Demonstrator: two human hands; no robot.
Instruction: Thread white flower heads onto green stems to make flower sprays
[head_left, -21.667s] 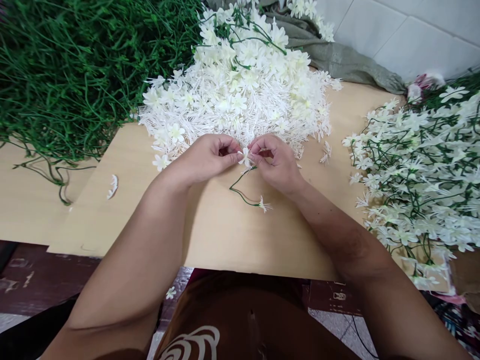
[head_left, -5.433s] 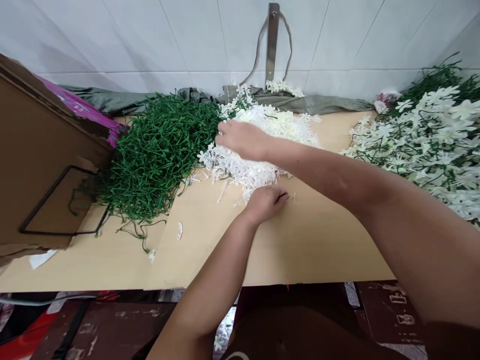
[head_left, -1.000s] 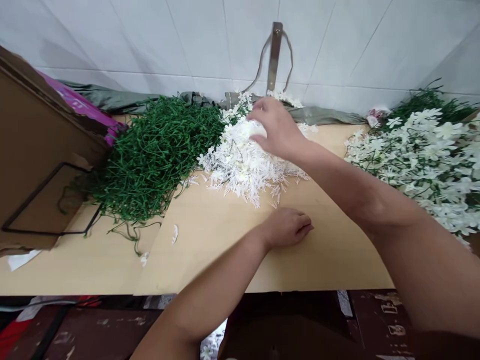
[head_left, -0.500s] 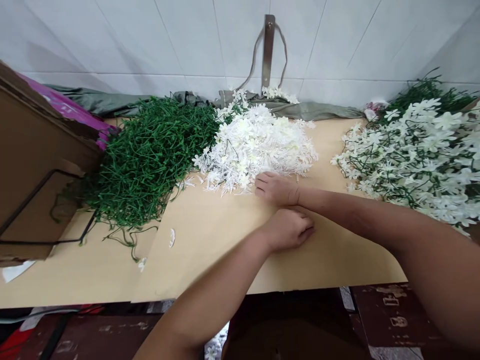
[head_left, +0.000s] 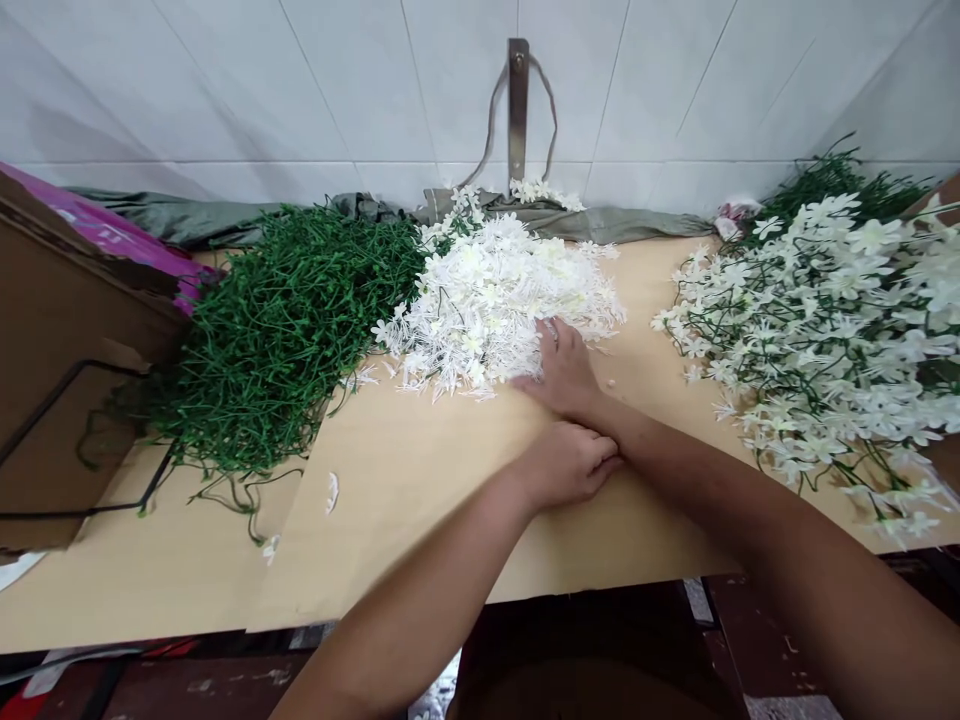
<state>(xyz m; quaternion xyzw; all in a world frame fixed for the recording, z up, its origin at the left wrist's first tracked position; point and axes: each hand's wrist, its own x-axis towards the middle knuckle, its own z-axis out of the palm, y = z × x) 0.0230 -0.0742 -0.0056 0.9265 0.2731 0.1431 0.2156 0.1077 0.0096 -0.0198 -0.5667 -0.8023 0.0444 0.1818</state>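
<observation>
My right hand [head_left: 564, 372] reaches to the front right edge of a heap of white artificial petals [head_left: 491, 300]. Its fingers are stretched forward and apart, with the fingertips touching the heap. Just below it, close against the right wrist, rests my left hand [head_left: 571, 462], its fingers curled closed over the board. Whatever those fingers hold, if anything, is hidden. Left of the white heap lies a big tangle of green plastic stems [head_left: 292, 330]. To the right spreads a pile of white flowers on green stems [head_left: 817, 330].
A cardboard box [head_left: 67, 370] with a black wire frame [head_left: 112, 512] before it stands at the left, a pink bag [head_left: 112, 225] behind. Beige board [head_left: 420, 500] covers the table. One loose white piece [head_left: 332, 493] lies front left. A metal bracket [head_left: 517, 110] hangs on the tiled wall.
My right hand has opened from a curled pose and stretched its fingers forward onto the white heap. The left hand has stayed closed in about the same place. The view has shifted slightly.
</observation>
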